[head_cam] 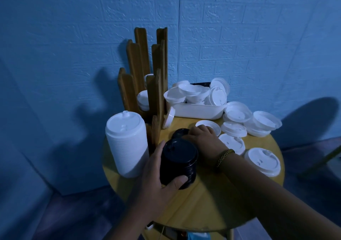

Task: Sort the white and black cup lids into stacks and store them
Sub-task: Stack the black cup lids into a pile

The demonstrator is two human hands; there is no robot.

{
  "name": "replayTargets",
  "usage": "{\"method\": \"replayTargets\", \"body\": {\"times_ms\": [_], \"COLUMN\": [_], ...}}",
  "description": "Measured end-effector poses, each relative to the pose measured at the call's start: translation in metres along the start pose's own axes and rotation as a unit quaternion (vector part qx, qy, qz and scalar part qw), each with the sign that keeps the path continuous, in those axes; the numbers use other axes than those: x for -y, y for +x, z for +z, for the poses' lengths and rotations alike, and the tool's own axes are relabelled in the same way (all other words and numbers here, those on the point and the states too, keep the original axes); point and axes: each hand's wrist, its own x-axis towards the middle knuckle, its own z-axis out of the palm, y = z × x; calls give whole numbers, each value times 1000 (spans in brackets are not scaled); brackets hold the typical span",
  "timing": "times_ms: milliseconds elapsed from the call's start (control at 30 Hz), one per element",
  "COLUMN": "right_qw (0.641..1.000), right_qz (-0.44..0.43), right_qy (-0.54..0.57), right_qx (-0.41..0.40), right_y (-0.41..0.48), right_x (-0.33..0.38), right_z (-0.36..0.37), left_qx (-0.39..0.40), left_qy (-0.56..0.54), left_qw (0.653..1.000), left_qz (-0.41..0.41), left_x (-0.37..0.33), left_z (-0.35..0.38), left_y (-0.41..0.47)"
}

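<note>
My left hand (158, 177) grips a tall stack of black lids (178, 162) standing on the round yellow table (203, 199). Just behind that stack lies a single black lid (180, 132), and my right hand (203, 140) reaches over to it with fingers curled at its edge. A tall stack of white lids (127, 143) stands at the table's left. Several loose white lids (262, 161) lie scattered on the right side. A wooden slotted rack (147, 77) at the back left holds some white lids (143, 99).
A white rectangular tray (197, 111) at the back holds white cups and lids. One white lid (169, 117) leans on edge between the rack and the tray. A blue brick-patterned wall rises behind the table. The table edge falls off close on all sides.
</note>
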Motion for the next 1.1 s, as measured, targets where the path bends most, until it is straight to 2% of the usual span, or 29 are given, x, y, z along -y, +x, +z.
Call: {"method": "replayTargets", "body": {"times_ms": [167, 500, 633, 700, 800, 867, 967, 1033, 1100], "right_qw": [998, 993, 978, 973, 968, 964, 931, 899, 890], "right_qz": [12, 71, 154, 208, 236, 239, 229, 188, 134], "right_qy": [56, 87, 111, 88, 81, 120, 260, 362, 408], "right_qx": [-26, -44, -83, -44, 0, -13, -110, -161, -153], "right_y": [-42, -120, -127, -124, -123, -125, -125, -122, -117], "right_x": [9, 16, 18, 21, 26, 25, 25, 30, 42], "right_z": [-2, -12, -18, -17, -13, -14, -24, -34, -45], "left_qx": [-14, -16, -20, -19, -17, -16, -8, 2, 12], "left_qy": [-1, -10, -2, -1, -2, -2, 2, 2, -2], "left_qw": [1000, 1000, 1000, 1000, 1000, 1000, 1000, 1000, 999], "left_qz": [2, -10, -15, -17, -17, -18, -22, -26, -32], "left_x": [-3, -6, -6, -6, -4, -4, -4, -4, -5], "left_z": [0, -2, -2, -2, -4, -4, -2, -2, -2], "left_y": [-2, -3, -2, -1, -1, -1, 0, 1, 1]}}
